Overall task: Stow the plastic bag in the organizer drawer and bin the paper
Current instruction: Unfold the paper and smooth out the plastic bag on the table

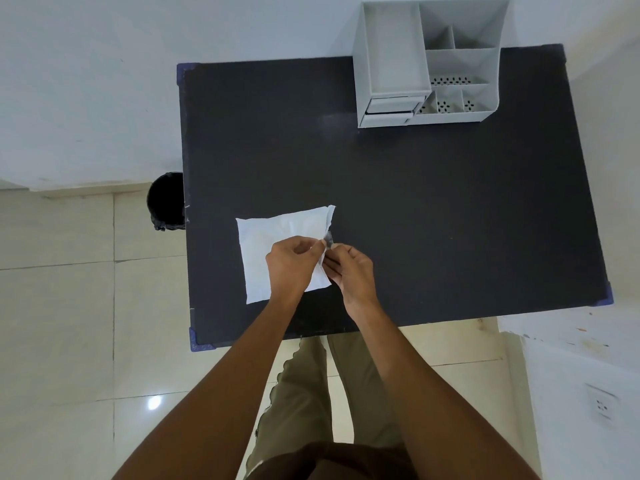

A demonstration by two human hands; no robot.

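Observation:
A white sheet of paper (273,233) lies on the black table (433,209), near its front left, with its right edge lifted. My left hand (294,263) rests on the sheet and pinches that lifted edge. My right hand (349,271) is just beside it, fingers closed on a small greyish, see-through bit that looks like the plastic bag (329,237); most of the bag is hidden. The white organizer (429,64) stands at the table's far right, with two shut drawers (391,110) low on its front left. A black bin (166,199) stands on the floor by the table's left side.
The organizer has an open tray on the left and several open compartments on the right. White walls run behind the table and along its right side. Tiled floor lies to the left and in front. My legs stand at the front edge.

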